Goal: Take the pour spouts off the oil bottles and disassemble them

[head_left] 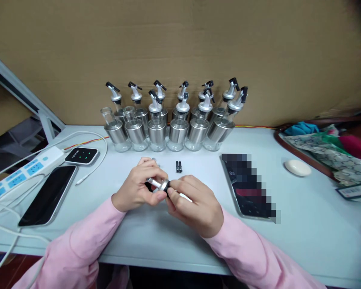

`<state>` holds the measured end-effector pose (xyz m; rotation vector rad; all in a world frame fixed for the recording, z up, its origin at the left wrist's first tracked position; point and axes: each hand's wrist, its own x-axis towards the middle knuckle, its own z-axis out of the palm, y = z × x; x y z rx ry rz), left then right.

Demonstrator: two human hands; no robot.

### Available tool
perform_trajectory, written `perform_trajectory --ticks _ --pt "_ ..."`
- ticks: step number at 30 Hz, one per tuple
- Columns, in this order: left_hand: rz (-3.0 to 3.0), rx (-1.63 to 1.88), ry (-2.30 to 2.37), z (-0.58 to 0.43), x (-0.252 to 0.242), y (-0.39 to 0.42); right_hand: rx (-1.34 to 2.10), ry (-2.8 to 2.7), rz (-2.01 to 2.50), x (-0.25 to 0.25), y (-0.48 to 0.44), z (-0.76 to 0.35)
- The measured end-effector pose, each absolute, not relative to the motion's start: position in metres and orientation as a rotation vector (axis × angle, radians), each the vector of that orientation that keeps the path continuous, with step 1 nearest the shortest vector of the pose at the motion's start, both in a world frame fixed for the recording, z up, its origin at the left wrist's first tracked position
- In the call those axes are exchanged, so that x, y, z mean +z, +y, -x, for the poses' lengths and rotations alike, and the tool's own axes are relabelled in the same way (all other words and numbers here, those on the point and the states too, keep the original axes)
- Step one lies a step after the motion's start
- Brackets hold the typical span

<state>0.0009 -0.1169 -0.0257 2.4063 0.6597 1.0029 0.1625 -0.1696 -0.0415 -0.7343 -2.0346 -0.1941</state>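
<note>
Between both hands is a silver pour spout (160, 185) with a black stopper end. My left hand (141, 182) is closed around its silver body. The fingers of my right hand (197, 202) pinch the black end, partly hiding it. Two small black plastic pieces (179, 166) lie on the table just beyond my hands. Behind them stand two rows of glass bottles with steel sleeves; most carry silver spouts with black levers. At the front left, a bottle (116, 132) and its neighbour bottle (136, 130) have bare necks.
A phone (48, 196), a small black device (82, 155), a white power strip (27, 172) and loose white cables lie on the left. To the right are another phone (246, 188), a white oval object (297, 167) and a patterned bag (321, 148). Cardboard (180, 48) rises behind the bottles.
</note>
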Motion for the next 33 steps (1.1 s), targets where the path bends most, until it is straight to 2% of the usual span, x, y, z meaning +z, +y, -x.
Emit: perform_trajectory --ticks 9,16,29,33 --pt "-2.36 0.964 0.697 0.001 -0.031 -0.117 -0.254 -2.013 0.788 -0.042 -0.168 -0.162" --pt "-2.441 1.127 0.659 -0.005 -0.042 -0.123 0.402 -1.786 0.892 -0.038 -0.164 -0.172" --pt "-2.85 1.139 0.608 0.001 -0.041 -0.117 0.905 -1.651 1.064 -0.042 -0.16 -0.171" --pt "-2.944 1.155 0.616 0.0 -0.037 -0.115 0.865 -1.658 1.046 -0.044 -0.16 -0.172"
